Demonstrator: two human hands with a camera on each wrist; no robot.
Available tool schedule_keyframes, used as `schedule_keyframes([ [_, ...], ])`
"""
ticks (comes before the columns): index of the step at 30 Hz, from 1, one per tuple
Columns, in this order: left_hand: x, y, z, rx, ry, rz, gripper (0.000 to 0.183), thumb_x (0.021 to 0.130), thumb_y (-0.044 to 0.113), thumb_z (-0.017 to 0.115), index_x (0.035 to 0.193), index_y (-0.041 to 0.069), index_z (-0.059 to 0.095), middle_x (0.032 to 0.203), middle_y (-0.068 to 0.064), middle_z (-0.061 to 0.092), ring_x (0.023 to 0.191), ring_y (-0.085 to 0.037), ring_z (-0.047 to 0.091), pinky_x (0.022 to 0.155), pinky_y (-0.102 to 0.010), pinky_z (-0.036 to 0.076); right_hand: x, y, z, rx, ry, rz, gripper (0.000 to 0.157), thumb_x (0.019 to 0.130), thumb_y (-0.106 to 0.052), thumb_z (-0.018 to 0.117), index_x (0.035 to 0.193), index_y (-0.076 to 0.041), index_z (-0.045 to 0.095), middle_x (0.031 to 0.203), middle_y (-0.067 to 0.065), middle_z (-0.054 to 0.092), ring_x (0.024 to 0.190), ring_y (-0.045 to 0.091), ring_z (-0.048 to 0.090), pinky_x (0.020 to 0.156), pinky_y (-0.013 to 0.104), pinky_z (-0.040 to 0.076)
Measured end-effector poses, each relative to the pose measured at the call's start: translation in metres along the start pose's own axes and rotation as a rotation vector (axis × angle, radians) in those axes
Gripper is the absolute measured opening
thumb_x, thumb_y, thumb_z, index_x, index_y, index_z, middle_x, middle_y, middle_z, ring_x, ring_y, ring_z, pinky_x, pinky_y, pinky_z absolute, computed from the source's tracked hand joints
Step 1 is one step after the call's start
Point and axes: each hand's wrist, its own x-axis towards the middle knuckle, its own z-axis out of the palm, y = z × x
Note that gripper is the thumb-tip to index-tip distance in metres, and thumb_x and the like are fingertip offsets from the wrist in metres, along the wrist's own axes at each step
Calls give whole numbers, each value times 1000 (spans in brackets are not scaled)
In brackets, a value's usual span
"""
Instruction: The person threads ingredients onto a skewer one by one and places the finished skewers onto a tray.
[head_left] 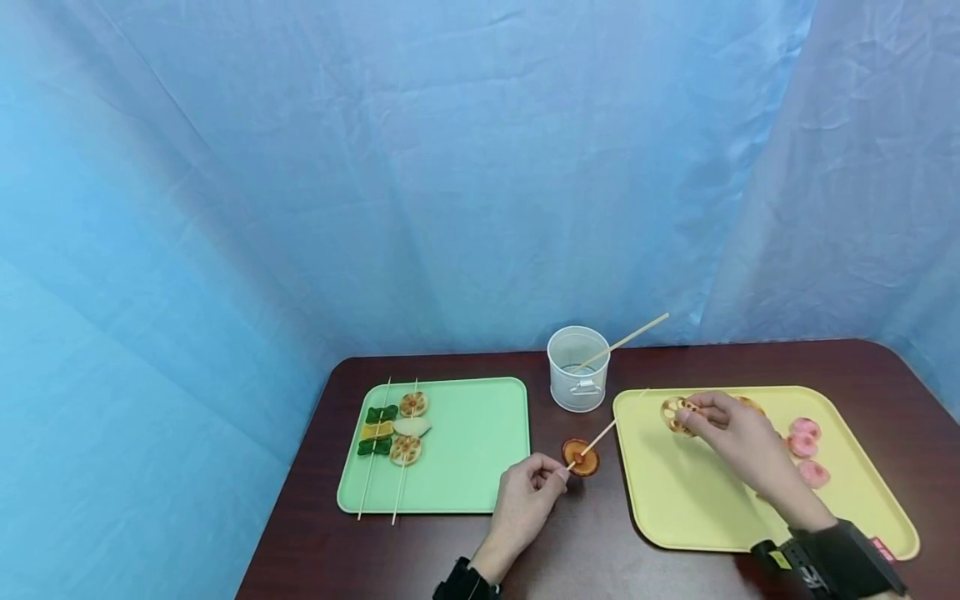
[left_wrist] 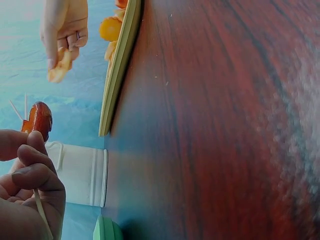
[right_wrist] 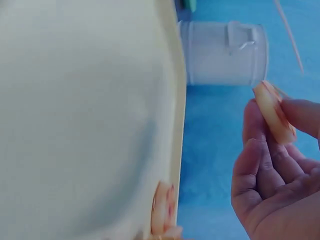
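In the head view my left hand (head_left: 522,504) pinches a thin wooden skewer (head_left: 602,435) near its lower end. A brown mushroom cap (head_left: 590,467) is threaded on that skewer, close to the fingertips; the left wrist view shows the mushroom (left_wrist: 44,120) side-on, just beyond the thumb and finger. Over the far left part of the yellow tray (head_left: 675,517), my right hand (head_left: 738,442) holds a lotus root slice (head_left: 670,414) between thumb and fingers. Seen edge-on in the right wrist view, the lotus root slice (right_wrist: 272,115) is clear of the tray.
Two loaded skewers lie on the green tray (head_left: 480,450) at left, carrying lotus root slices (head_left: 406,451), green pieces and others. Behind, between the trays, stands a clear plastic cup (head_left: 577,392) with a stick (head_left: 641,330) leaning in it. Several pink round pieces (head_left: 813,474) lie on the yellow tray.
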Motion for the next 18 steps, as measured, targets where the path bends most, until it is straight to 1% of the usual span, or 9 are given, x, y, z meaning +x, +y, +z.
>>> schedule_keyframes([
  [2,0,0,0,2,-4,0,10,95,13,71,88,7,74,71,8,63,54,-2,50,52,-18,38,1,-2,-1,58,-22,47,53,104,-40,62,131,6,60,113,20,73,104,38,72,74,28,57],
  [4,0,0,0,3,-9,-1,10,95,13,71,88,6,74,71,8,63,55,-2,50,52,-18,38,2,-4,-1,109,-37,89,57,105,-43,59,135,6,57,116,21,73,100,28,73,76,30,57],
  [6,0,-1,0,3,-12,1,11,95,14,71,89,6,74,71,8,63,54,-2,50,52,-18,38,3,-4,-2,171,-37,117,58,105,-44,58,136,5,56,114,16,74,94,19,72,75,32,57],
  [7,0,-1,0,3,-13,3,10,95,14,71,89,6,74,71,8,63,54,-2,50,52,-18,38,4,-4,-2,206,-35,127,57,106,-43,58,135,6,56,112,13,75,91,14,70,76,33,57],
  [9,-1,0,0,1,-15,13,10,95,13,72,89,6,74,71,8,64,54,-2,50,51,-18,38,5,-5,-3,284,-25,138,55,106,-41,58,134,6,56,106,4,76,88,8,68,76,30,57],
  [11,-1,0,0,-2,-18,28,10,95,13,72,88,6,74,72,6,65,54,-2,50,52,-17,38,5,-5,-3,359,-17,145,53,106,-39,58,133,7,56,101,-4,76,88,7,68,77,27,56],
  [12,-2,0,0,-2,-21,35,10,95,13,72,88,6,74,72,5,65,55,-1,50,52,-17,38,5,-5,-3,396,-19,155,53,106,-39,59,133,7,55,101,-7,76,89,5,68,78,26,56],
  [14,-2,0,0,-3,-30,46,10,95,13,72,88,5,74,72,5,65,55,-1,50,52,-16,39,5,-5,-4,471,-22,169,50,106,-38,59,132,5,56,100,-9,75,91,3,68,79,24,56],
  [18,-2,-1,-1,6,-46,47,10,95,14,72,88,7,74,72,7,64,56,-1,51,53,-17,40,6,-5,-6,652,-33,207,36,105,-34,63,126,-5,61,100,-10,75,90,4,68,78,21,56],
])
